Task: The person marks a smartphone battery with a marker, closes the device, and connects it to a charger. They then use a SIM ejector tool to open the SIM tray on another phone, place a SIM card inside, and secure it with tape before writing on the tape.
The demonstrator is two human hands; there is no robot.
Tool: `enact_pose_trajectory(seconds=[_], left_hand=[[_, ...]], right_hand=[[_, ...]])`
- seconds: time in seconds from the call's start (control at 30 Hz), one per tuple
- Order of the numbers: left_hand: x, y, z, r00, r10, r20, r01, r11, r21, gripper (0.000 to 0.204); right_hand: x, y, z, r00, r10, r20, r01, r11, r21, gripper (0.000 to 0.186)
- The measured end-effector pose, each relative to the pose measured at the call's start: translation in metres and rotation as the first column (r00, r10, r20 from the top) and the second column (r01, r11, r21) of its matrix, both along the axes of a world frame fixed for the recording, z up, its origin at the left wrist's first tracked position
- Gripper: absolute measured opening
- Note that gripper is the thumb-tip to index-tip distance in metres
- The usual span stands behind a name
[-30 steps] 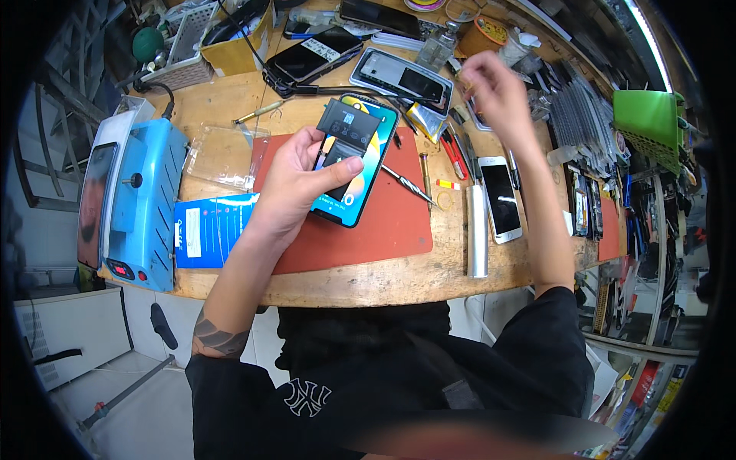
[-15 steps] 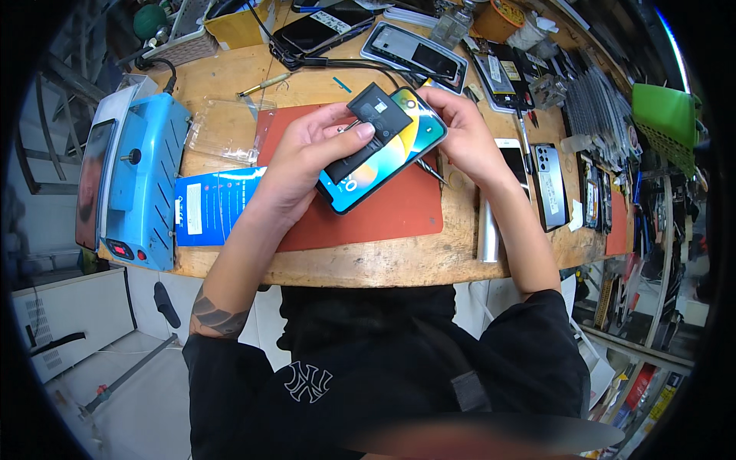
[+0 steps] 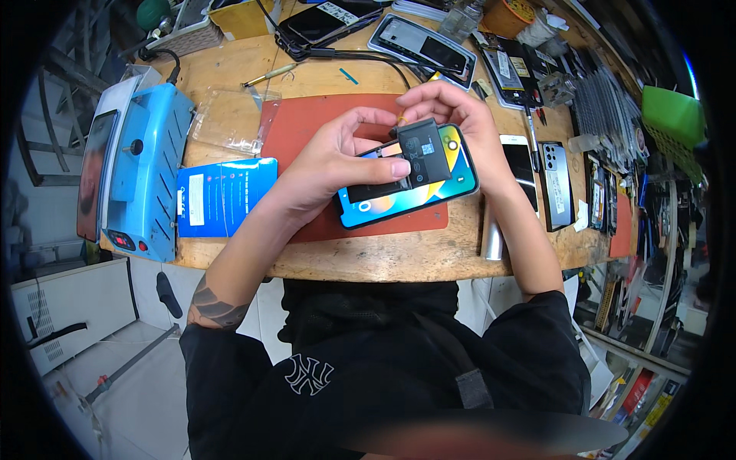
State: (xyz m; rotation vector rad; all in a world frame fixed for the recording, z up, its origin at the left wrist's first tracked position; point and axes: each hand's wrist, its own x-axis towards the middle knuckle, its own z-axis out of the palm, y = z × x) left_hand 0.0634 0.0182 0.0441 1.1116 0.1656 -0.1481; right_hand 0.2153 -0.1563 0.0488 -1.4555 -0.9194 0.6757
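A smartphone [image 3: 406, 205] with a lit, colourful screen is held above the orange-red mat [image 3: 307, 115]. On its screen lies a black L-shaped phone battery [image 3: 432, 165] with a small square code. My left hand [image 3: 326, 165] grips phone and battery together, its thumb pressing on the battery. My right hand [image 3: 464, 123] is at the phone's far right edge, thumb and fingers brought together near the battery's upper edge. A small orange-yellow bit shows at those fingertips; I cannot make out what it is.
Left on the wooden bench are a blue machine [image 3: 149, 169], a blue box [image 3: 234, 195] and a clear plastic tray [image 3: 226, 119]. At right lie a white phone [image 3: 517, 157], a silver phone [image 3: 556, 184] and a metal cylinder [image 3: 492, 238]. Cables [image 3: 345, 55] and phone parts fill the back.
The phone and battery have moved right and turned clockwise, flatter to the front edge. My right fingers have come from the phone's far edge round to the battery's upper edge.
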Motion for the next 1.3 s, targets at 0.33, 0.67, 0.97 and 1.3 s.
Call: enact_pose_trajectory(seconds=[0.33,0.67,0.97,1.3], left_hand=[[-0.002,-0.002,0.001,0.998,-0.001,0.060,0.000,1.000,0.017,0.077],[-0.001,-0.002,0.001,0.996,-0.065,0.054,0.065,0.998,-0.007,0.071],[-0.002,-0.002,0.003,0.991,-0.109,0.081,0.109,0.994,0.001,0.058],[-0.004,-0.004,0.000,0.995,-0.045,0.087,0.043,0.999,0.028,0.042]], right_hand=[[-0.006,-0.002,0.000,0.994,-0.055,0.095,0.053,0.998,0.018,0.019],[-0.014,-0.001,0.004,0.996,-0.050,0.075,0.055,0.996,-0.071,0.019],[-0.010,-0.006,0.007,0.996,-0.009,0.090,0.018,0.996,-0.092,0.018],[0.003,-0.010,0.008,0.982,0.070,-0.177,-0.082,0.995,-0.065,0.020]])
